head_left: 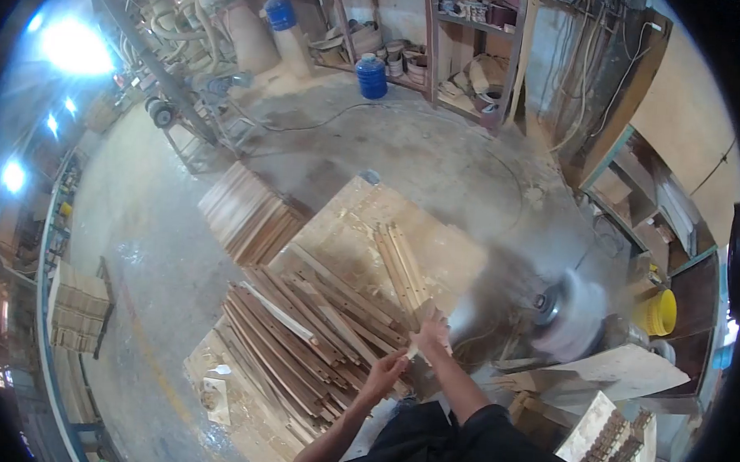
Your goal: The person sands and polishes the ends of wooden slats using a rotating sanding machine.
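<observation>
1. Although many wooden strips [290, 355] lie together, I count two hands only: the left hand [389, 370] and the right hand [433, 334], both of the same person.

2. Of the strips, the large pile at the left has too many for a sure count. A smaller group [399, 265], farther away and to the right, seems to have three or four.

3. These strips are long, narrow and brown, some darker, and one in the pile is almost white. Small dark spots are in rows along several of them. They lie on a pale worktop [448, 249], roughly side by side, with uneven ends.

4. Both hands are close together at the near right end of the strips, with a small pale piece [412, 349] between them. The left fingers look bent and narrow; whether either hand grips this piece, I cannot tell.

5. To the right, well apart from the hands, is one blurred round wheel [571, 314], and beyond it one yellow bucket [659, 313]. At the far left of the worktop is one wooden stack [247, 209]. Two blue containers [371, 77] are far away.

6. The left forearm [334, 432] covers part of the near side.
</observation>
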`<control>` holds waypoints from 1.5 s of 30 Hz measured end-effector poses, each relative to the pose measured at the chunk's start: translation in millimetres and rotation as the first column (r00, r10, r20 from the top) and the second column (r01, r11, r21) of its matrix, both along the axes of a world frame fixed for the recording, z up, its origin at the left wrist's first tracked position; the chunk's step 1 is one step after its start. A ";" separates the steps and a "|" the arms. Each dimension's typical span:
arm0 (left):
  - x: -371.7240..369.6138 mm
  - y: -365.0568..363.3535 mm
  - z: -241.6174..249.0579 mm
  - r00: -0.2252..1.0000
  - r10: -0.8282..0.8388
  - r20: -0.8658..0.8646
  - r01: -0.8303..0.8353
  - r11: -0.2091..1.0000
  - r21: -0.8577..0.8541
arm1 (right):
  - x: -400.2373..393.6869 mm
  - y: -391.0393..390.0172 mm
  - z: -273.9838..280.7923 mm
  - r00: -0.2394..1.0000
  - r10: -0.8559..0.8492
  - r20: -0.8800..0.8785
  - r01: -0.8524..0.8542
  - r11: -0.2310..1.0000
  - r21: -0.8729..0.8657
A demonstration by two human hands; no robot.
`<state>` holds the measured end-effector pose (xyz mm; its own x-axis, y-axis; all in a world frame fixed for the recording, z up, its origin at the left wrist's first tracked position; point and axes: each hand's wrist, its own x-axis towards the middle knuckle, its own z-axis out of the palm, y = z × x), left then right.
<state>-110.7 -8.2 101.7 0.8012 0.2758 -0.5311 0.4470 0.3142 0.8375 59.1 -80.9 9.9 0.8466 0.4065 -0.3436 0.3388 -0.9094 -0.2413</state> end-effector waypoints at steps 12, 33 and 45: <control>34.5 -12.7 -10.1 0.972 -0.228 -0.061 0.224 0.972 -0.068 | -18.6 -183.4 148.3 0.867 -0.193 -0.459 0.464 0.649 0.603; 180.0 -291.9 -11.9 0.811 -0.446 0.378 0.582 0.553 -0.597 | -118.2 -325.8 178.4 0.583 -0.813 0.002 0.615 0.442 0.653; 186.6 -468.2 162.8 0.048 -0.729 0.682 0.862 0.376 0.341 | -188.8 -520.6 254.0 0.621 -0.770 0.150 0.264 0.385 0.884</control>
